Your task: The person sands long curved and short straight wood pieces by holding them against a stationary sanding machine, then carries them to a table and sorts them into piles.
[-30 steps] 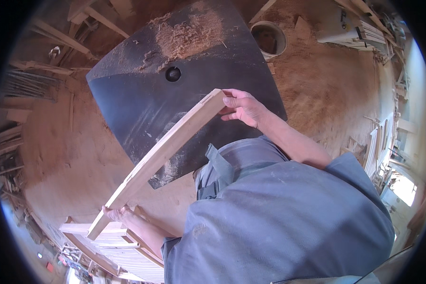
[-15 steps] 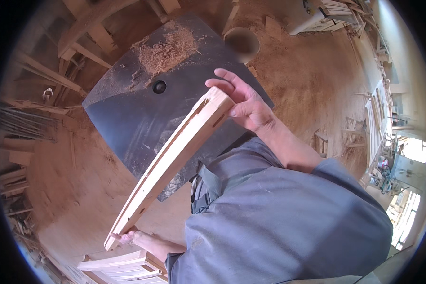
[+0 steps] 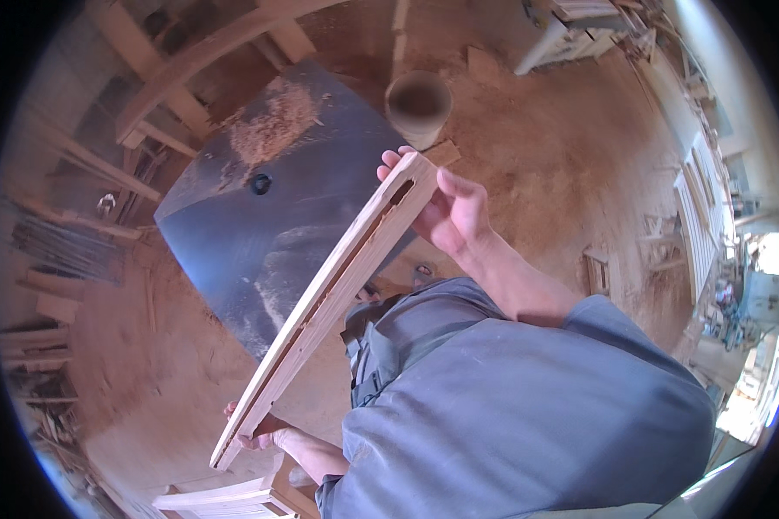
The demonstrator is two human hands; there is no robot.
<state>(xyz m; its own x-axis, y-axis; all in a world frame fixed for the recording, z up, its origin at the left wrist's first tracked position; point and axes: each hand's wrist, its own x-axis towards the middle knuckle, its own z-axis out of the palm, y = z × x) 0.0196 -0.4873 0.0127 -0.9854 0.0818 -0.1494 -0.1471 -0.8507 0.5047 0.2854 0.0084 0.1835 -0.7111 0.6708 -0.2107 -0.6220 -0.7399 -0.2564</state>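
A long pale wooden rail [image 3: 344, 285] runs diagonally between my two hands, above a dark table. A narrow groove runs along its upward side, with a longer slot near the far right end. At that upper end, my right hand [image 3: 459, 216] is wrapped round the rail, thumb on one side and fingertips showing past the other. Near the lower left end, my left hand [image 3: 267, 431] grips the rail from beneath, its fingers partly hidden by the wood. Below lies the dark tabletop [image 3: 234, 238], with a round dark hole [image 3: 260, 184] in it.
Curly wood shavings [image 3: 277, 121] lie on the table's far part. A round bin [image 3: 418, 102] stands just beyond it. Curved wooden frames [image 3: 173, 69] rise at the far left. Another slatted wooden piece [image 3: 221, 500] is near the bottom edge. Sawdust covers the floor [image 3: 537, 164].
The rail has been turned about its length, so its groove and end slot now face up more. My right hand has gone from spread fingers to a wrapped hold. The view has shifted slightly.
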